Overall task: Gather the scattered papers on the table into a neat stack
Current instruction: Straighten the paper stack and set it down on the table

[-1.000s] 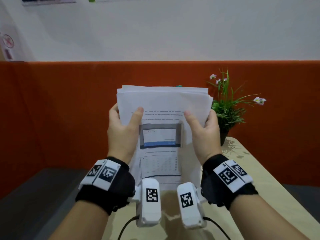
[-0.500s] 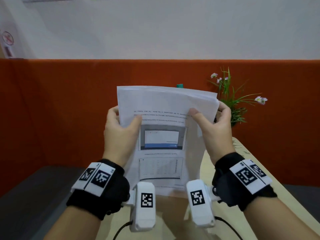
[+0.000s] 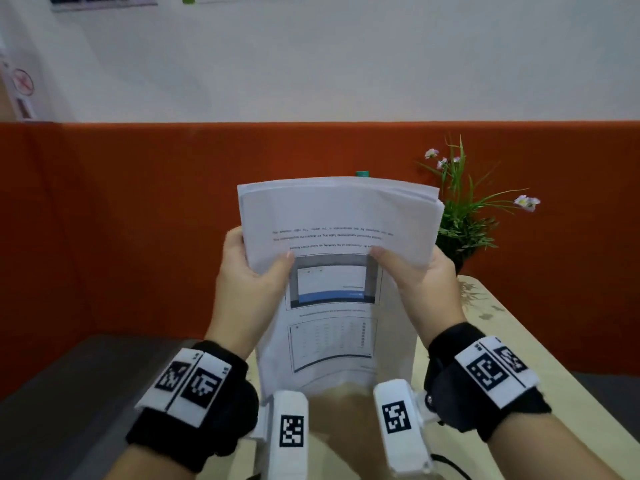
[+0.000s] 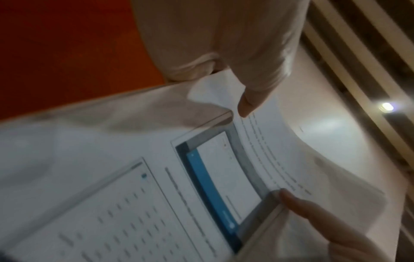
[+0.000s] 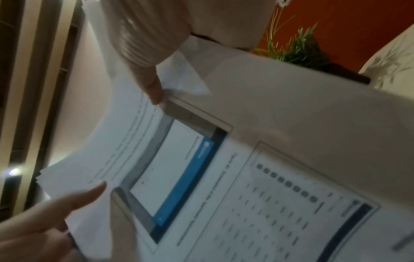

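I hold a stack of white printed papers upright in front of me, bottom edge just above the beige table. My left hand grips the stack's left side, thumb on the front sheet and fingers behind. My right hand grips the right side the same way. The front sheet shows upside-down text, a screenshot and a table. At the top right the sheet edges fan out slightly. The left wrist view shows the papers under my left thumb; the right wrist view shows the papers beside my right thumb.
A potted plant with small pink flowers stands on the table's far right corner, close behind the stack. A green object peeks over the papers' top edge. An orange partition runs behind, and a dark surface lies at the left.
Both hands kept their grip on the stack. The right hand shifted a little to the right along the edge, and the sheets' top edges now lie closer together.
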